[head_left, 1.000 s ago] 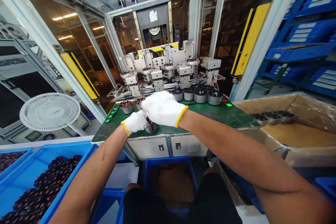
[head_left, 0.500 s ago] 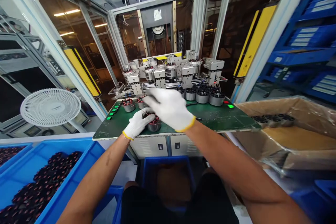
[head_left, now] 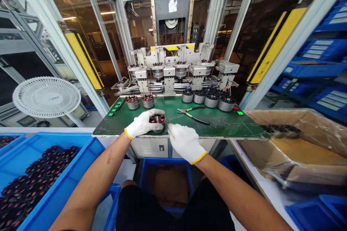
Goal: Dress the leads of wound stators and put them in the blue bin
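Observation:
My left hand, in a white glove with a yellow cuff, is wrapped round a motor stator with copper-red windings at the front edge of the green table. Just right of it, my gloved right hand has its fingertips pinched at a thin copper wire that runs from the stator. Cutting pliers with black and yellow-green handles lie beyond that hand, jaws toward the left. Behind my left hand stand two more wound stators, one on the left and another beside it.
Several unwound grey stators stand at the table's back right, before the winding machine. A blue bin of wound parts is at left, below a white fan. A lined carton stands at right.
My right hand has come down and back from above the table to beside the stator, uncovering the pliers. My left hand still holds the stator. The head view has shifted slightly.

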A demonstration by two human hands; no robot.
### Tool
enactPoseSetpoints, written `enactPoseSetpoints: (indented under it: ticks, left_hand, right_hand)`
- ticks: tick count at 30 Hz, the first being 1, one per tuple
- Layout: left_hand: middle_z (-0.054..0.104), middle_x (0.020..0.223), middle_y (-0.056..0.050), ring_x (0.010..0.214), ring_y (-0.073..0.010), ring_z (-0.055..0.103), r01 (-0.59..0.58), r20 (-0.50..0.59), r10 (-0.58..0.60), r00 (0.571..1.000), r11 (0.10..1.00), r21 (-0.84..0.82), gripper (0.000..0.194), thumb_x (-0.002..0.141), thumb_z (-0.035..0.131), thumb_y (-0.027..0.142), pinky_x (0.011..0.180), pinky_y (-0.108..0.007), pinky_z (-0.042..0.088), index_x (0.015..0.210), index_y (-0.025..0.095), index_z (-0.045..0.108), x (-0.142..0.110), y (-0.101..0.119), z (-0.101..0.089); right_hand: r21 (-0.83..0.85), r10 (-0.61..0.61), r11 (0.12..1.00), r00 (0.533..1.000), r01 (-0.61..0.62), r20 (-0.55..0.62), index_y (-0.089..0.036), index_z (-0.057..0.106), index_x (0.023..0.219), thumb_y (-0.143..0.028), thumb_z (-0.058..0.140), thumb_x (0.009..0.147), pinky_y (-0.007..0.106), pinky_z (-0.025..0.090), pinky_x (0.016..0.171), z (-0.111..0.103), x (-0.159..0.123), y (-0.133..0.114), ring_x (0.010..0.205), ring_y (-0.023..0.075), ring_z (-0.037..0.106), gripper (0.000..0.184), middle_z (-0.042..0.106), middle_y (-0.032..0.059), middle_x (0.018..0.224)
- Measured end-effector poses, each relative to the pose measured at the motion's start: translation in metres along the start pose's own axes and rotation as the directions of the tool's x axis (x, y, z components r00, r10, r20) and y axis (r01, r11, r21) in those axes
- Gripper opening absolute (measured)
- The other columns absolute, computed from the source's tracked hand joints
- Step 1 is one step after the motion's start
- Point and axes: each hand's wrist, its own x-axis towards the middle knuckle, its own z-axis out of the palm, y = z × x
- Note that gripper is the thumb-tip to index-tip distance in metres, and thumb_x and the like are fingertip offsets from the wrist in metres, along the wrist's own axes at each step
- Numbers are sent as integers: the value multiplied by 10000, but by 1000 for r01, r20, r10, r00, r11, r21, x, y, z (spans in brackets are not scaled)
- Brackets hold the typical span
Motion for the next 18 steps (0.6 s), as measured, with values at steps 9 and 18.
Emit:
enactPoseSetpoints:
  ticks: [9,18]
  left_hand:
    - [647,918,-17,789,-160,587,9,23,-5,1000,982,-190,520,628,711,271,752,-276,481,1128,166,615,8,-6,7]
    - [653,990,-19,864,-174,594,-45,-29,41,999,985,-167,499,627,700,235,836,-300,474,1118,175,635,9,-9,10]
  right_hand:
    - [316,-225,925,974,213,1,-216,676,959,-363,380,981,243,401,693,0,5,-2,802,170,647,331,710,36,872]
    - [472,-262,857,964,206,54,-174,696,1058,-159,439,894,196,441,741,-15,90,58,814,127,643,305,708,15,1010]
